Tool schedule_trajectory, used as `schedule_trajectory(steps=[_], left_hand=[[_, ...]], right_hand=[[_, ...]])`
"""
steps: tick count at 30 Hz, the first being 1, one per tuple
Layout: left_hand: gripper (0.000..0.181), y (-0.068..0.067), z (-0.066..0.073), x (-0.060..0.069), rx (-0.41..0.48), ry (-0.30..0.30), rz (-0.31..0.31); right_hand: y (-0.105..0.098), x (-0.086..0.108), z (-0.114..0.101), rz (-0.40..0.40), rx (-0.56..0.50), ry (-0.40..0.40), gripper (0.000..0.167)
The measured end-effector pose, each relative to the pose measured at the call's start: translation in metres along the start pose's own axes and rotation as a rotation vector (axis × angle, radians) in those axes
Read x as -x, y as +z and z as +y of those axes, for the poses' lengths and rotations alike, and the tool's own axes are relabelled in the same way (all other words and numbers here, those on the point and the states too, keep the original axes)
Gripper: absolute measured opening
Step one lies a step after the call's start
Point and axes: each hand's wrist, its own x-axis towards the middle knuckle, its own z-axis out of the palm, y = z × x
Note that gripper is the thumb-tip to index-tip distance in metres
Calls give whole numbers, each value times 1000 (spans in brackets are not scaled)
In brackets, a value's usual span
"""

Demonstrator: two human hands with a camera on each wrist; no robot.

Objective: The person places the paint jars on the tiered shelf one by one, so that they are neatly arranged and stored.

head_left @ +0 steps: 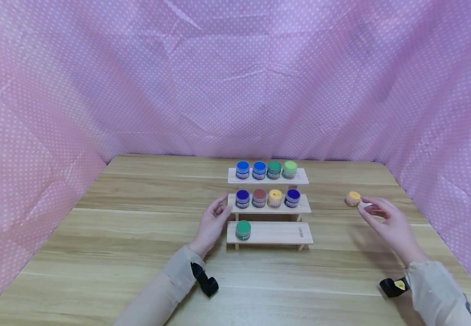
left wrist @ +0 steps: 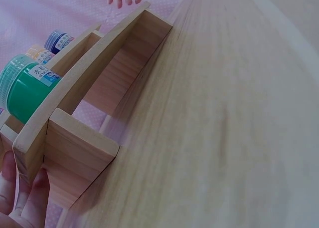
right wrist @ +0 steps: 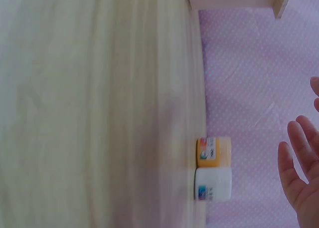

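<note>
A three-tier wooden rack [head_left: 276,236] carries paint jars in several colours. At its left end is my left hand [head_left: 213,222], its thumb and fingers gripping the end of the board in the left wrist view. One green jar [head_left: 243,230] stands on the lowest tier, at the left. Off to the right, my right hand [head_left: 386,222] hovers with spread fingers by a white jar [right wrist: 213,184], partly hidden in the head view. That jar stands against an orange-yellow jar [head_left: 353,198] on the table. In the right wrist view the fingers are apart from both jars.
Blue and green jars line the top tier, such as a light green jar [head_left: 290,170]. The middle tier holds purple, reddish-brown and yellow jars, among them a brown jar [head_left: 259,198]. A pink dotted cloth [head_left: 235,90] hangs behind the wooden table [head_left: 137,226].
</note>
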Motion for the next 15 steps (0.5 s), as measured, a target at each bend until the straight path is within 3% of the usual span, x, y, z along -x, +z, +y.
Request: schedule_trajectory(steps=[15], left_hand=[[47,-1,-1,0,22,-7,-7]], right_hand=[[-9,5,24,3,49,117,39]])
